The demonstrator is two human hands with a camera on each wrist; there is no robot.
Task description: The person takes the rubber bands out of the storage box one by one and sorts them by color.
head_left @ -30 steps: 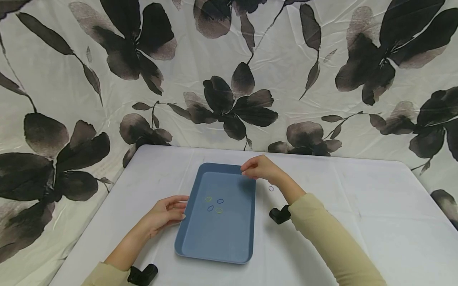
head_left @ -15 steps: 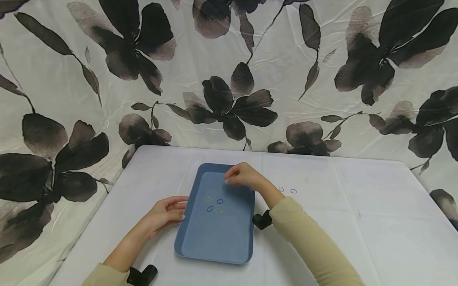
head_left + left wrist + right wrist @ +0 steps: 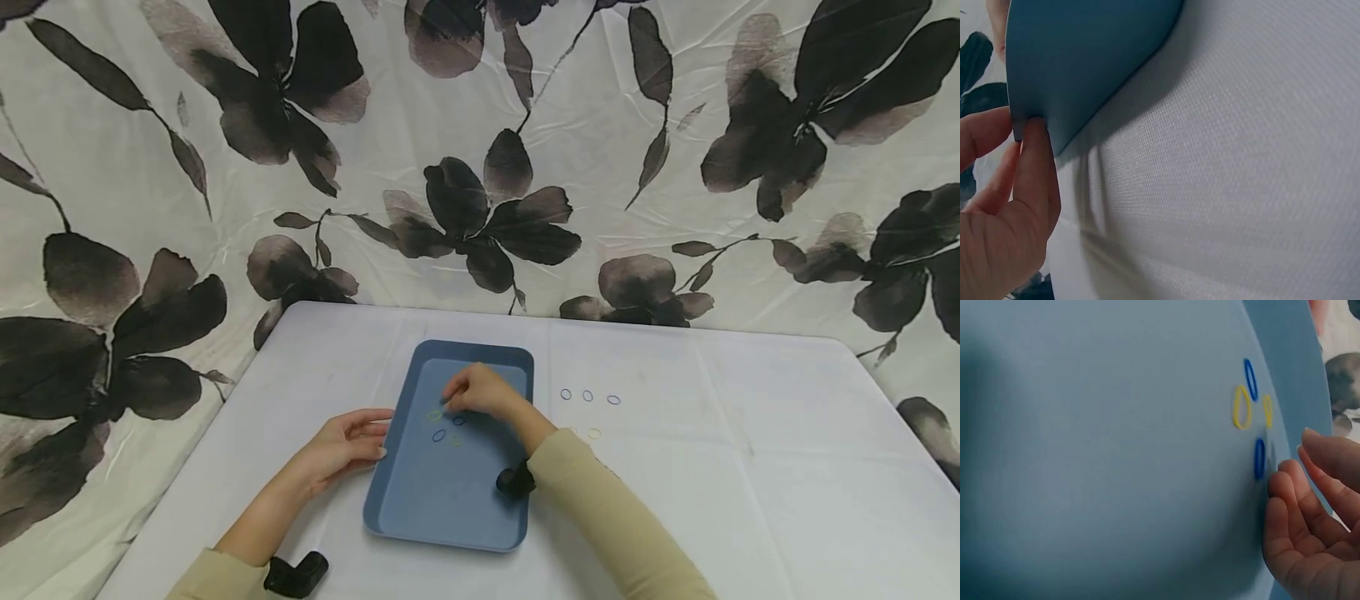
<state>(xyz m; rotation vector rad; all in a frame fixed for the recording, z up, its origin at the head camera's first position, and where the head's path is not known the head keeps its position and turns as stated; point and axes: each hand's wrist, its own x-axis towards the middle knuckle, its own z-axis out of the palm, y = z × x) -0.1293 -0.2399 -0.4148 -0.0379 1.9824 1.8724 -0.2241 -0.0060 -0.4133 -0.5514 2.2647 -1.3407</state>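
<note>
The blue tray (image 3: 450,500) lies on the white table, with two blue and two yellow rubber bands inside it. My left hand (image 3: 341,450) touches the tray's left rim; in the left wrist view its fingertips (image 3: 1035,134) rest against the outer wall. Over the tray is my right hand (image 3: 483,392), fingers bent, thumb and forefinger tips close to a yellow band (image 3: 434,415) and a blue band (image 3: 459,421). In the right wrist view nothing shows between the fingers of the right hand (image 3: 1310,519). A second blue band (image 3: 439,436) and second yellow band (image 3: 1242,407) lie nearby.
Right of the tray, three blue bands (image 3: 587,396) form a row on the tablecloth (image 3: 750,500). Below them lie yellow bands (image 3: 595,433), one partly hidden by the right sleeve. A flowered cloth (image 3: 637,167) hangs behind the table. Each wrist wears a black device (image 3: 297,575).
My right hand has moved left and nearer, from the tray's far right corner to above the bands in it, uncovering bands on the table. The left hand has stayed at the rim.
</note>
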